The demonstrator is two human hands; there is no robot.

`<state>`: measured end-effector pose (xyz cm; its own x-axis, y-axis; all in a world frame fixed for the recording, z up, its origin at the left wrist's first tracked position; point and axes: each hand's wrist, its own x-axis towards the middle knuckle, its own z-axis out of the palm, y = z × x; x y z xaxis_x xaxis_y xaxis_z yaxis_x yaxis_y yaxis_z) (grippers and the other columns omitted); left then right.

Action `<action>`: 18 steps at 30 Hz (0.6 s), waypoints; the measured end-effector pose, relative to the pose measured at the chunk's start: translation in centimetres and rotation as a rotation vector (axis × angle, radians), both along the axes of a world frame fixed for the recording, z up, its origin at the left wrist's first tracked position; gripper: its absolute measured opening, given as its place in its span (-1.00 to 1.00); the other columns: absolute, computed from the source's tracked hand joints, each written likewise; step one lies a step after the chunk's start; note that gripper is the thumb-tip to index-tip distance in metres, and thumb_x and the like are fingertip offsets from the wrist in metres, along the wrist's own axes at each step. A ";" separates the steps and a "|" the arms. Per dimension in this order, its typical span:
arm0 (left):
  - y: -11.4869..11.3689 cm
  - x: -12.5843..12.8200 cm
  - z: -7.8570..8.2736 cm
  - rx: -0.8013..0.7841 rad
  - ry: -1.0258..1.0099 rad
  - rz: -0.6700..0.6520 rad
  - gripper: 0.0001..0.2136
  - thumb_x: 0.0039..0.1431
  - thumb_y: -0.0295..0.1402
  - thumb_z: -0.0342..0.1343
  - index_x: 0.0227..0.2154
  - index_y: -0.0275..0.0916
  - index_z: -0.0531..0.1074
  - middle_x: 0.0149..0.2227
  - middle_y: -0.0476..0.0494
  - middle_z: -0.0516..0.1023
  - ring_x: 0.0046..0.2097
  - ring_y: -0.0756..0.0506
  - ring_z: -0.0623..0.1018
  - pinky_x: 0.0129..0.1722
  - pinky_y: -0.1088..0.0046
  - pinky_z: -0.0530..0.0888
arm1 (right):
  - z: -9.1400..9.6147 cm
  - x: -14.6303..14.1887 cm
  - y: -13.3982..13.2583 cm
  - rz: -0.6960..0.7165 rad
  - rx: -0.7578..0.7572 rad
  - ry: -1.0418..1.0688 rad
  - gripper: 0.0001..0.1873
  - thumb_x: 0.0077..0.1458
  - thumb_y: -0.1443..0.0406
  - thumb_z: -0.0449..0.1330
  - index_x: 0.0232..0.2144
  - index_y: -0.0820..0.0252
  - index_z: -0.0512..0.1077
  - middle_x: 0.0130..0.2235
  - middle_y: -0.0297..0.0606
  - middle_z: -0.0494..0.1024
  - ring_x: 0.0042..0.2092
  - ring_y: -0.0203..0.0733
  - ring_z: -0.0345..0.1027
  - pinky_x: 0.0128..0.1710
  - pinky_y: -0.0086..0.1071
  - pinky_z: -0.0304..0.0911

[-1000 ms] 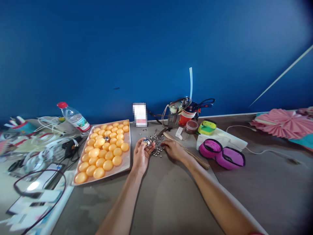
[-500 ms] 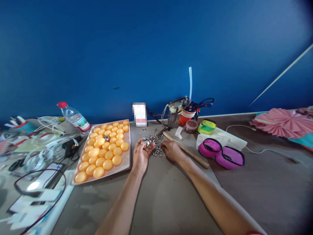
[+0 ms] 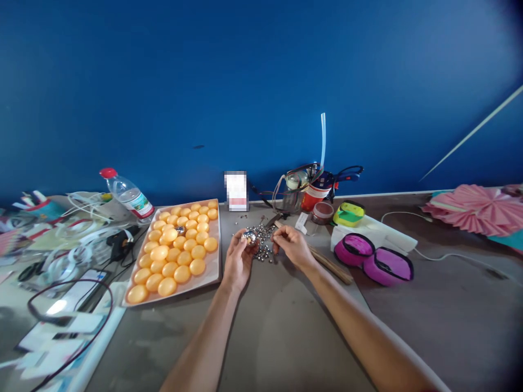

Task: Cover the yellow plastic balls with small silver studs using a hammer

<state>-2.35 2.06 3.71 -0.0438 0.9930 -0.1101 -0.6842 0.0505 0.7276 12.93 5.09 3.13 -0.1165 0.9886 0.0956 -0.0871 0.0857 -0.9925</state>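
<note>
My left hand (image 3: pixel 237 260) is closed around a ball (image 3: pixel 249 237) covered with shiny silver pieces. Just right of it, a scattered pile of small silver studs (image 3: pixel 265 251) lies on the grey table. My right hand (image 3: pixel 292 245) is over the right side of the pile, its thumb and fingertips pinched together; whatever is between them is too small to make out. A shallow tray (image 3: pixel 219 239) left of my hands holds many orange balls (image 3: pixel 183 273). Among them sits one silver-covered ball (image 3: pixel 180 231).
Wooden sticks (image 3: pixel 330 264) lie under and beyond my right wrist. Farther right are magenta pouches (image 3: pixel 388 267) and a yellow pouch (image 3: pixel 348 212). A small round jar (image 3: pixel 322 212) stands behind. A bottle (image 3: pixel 131 198) leans at the back left, near tangled cables (image 3: pixel 73 239).
My right hand has lifted slightly from beside the pile, its fingers now pinched. The silver ball in my left hand has turned, showing more of its studded side.
</note>
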 end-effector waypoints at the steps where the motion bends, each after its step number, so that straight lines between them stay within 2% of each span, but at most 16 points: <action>1: 0.0 0.0 0.0 0.003 0.005 -0.004 -0.72 -0.03 -0.32 0.21 -0.21 -0.18 0.38 -0.26 -0.06 0.52 -0.28 -0.02 0.51 -0.28 0.47 0.40 | 0.1 0.0 0.0 -0.001 0.003 0.030 -0.90 -0.07 0.28 0.15 -0.47 0.16 0.28 -0.67 -0.48 0.37 -0.62 -0.35 0.25 -0.54 -0.44 0.16; 6: 0.0 0.1 -0.1 0.028 0.016 -0.018 -0.69 -0.05 -0.34 0.23 -0.19 -0.17 0.38 -0.21 -0.08 0.51 -0.28 -0.02 0.50 -0.31 0.50 0.38 | 0.3 -0.2 -0.2 0.024 -0.038 0.117 -0.81 -0.10 0.20 0.22 -0.47 0.20 0.35 -0.68 -0.51 0.29 -0.65 -0.41 0.14 -0.62 -0.48 0.03; 12: -0.1 0.2 0.0 0.054 0.010 -0.054 -0.70 -0.05 -0.38 0.24 -0.21 -0.18 0.38 -0.26 -0.06 0.52 -0.25 -0.02 0.49 -0.19 0.42 0.39 | 1.0 -0.7 -0.9 0.149 -0.100 0.242 -0.80 -0.10 0.21 0.24 -0.41 0.21 0.40 -0.52 -0.39 0.45 -0.58 -0.38 0.28 -0.53 -0.45 0.15; 18: -0.2 0.4 0.0 0.068 0.047 -0.068 -0.67 -0.09 -0.39 0.26 -0.21 -0.17 0.36 -0.29 -0.03 0.52 -0.27 -0.02 0.50 -0.18 0.40 0.39 | 1.2 -1.5 -1.4 0.115 -0.070 0.164 -0.83 -0.11 0.22 0.21 -0.45 0.18 0.33 -0.56 -0.45 0.40 -0.62 -0.40 0.19 -0.56 -0.46 0.12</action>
<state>-1.93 1.84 3.75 0.0200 0.9989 -0.0413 -0.6456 0.0445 0.7624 11.43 3.70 4.31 -0.2174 0.9746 0.0539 -0.2530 -0.0029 -0.9675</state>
